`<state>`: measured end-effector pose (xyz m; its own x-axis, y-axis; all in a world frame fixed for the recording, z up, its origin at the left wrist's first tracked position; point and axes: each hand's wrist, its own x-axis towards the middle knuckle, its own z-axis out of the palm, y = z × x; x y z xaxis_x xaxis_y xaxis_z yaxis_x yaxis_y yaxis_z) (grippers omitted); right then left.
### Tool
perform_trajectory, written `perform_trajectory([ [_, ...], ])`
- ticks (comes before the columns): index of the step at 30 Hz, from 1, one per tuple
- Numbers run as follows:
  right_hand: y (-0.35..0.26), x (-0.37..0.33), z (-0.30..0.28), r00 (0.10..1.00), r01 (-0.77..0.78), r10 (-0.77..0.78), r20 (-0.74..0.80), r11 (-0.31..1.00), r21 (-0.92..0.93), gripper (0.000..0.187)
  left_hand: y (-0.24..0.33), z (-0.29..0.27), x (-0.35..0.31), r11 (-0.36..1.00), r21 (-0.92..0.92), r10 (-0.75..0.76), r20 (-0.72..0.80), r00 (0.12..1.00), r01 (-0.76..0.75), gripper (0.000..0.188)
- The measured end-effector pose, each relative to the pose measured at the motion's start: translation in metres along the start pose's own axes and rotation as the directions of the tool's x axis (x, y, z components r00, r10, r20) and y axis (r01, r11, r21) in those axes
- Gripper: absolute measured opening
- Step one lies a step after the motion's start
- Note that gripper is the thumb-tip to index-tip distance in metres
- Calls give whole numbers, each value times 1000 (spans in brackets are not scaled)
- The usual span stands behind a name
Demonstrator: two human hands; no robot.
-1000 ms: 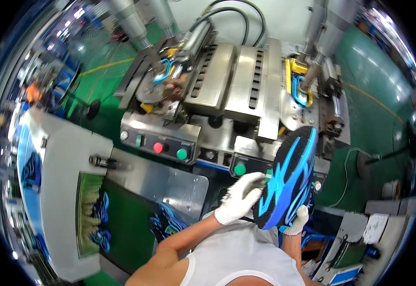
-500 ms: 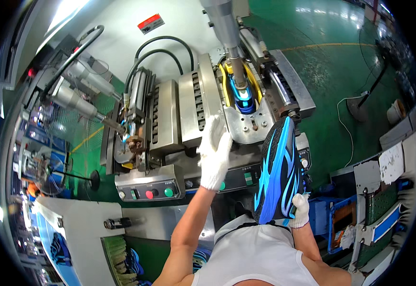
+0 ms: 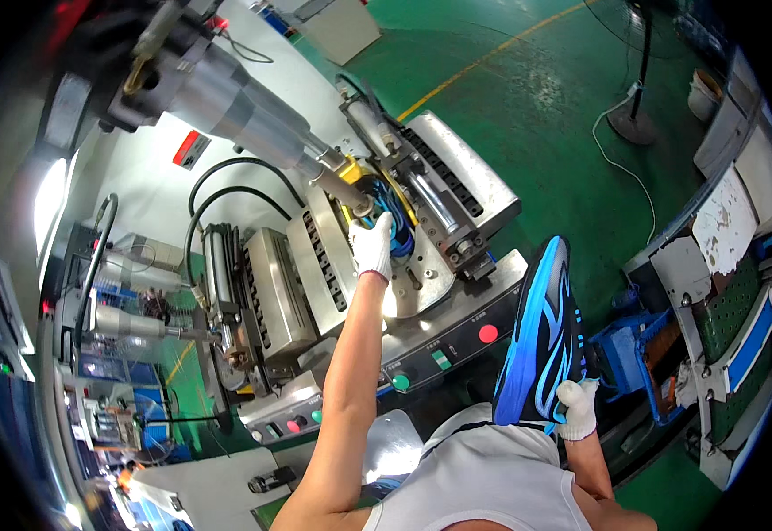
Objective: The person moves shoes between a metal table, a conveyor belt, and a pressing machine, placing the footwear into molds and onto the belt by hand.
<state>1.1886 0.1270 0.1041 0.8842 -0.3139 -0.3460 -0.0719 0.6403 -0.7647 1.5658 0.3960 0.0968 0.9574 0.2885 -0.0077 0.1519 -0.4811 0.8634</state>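
A blue-and-black sports shoe point(image 3: 541, 341) hangs at my right side, its sole outward. My gloved right hand point(image 3: 578, 409) is closed on its lower end. My left hand point(image 3: 373, 246), also in a white knit glove, reaches into the pressing machine point(image 3: 421, 283). Its fingers are bent round the near end of a second blue shoe point(image 3: 401, 237), which sits between yellow pads point(image 3: 351, 170) under a metal press rod point(image 3: 343, 190). The glove hides part of that shoe, and the fingertips are partly covered.
A control panel with a red button point(image 3: 488, 334) and a green button point(image 3: 400, 382) lines the machine's front. A second station point(image 3: 227, 341) stands left. Blue crates point(image 3: 621, 354) and a rack point(image 3: 731, 327) are at right. A fan stand point(image 3: 638, 124) is on the green floor.
My left hand has moved forward from above the machine's front to the shoe under the rod. My view has turned rightward. The right hand keeps its shoe at my side.
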Motion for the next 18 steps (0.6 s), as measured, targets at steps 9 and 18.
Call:
perform_trajectory([
  [9, 9, -3, -28, 986, -117, 73, -150, 945, -304, 70, -43, 36, 31, 984, 29, -171, -134, 976, 176, 67],
  [18, -23, 33, 55, 994, 104, -83, 70, 914, -393, 36, -43, -68, -73, 511, -827, -122, 200, 972, 234, 38],
])
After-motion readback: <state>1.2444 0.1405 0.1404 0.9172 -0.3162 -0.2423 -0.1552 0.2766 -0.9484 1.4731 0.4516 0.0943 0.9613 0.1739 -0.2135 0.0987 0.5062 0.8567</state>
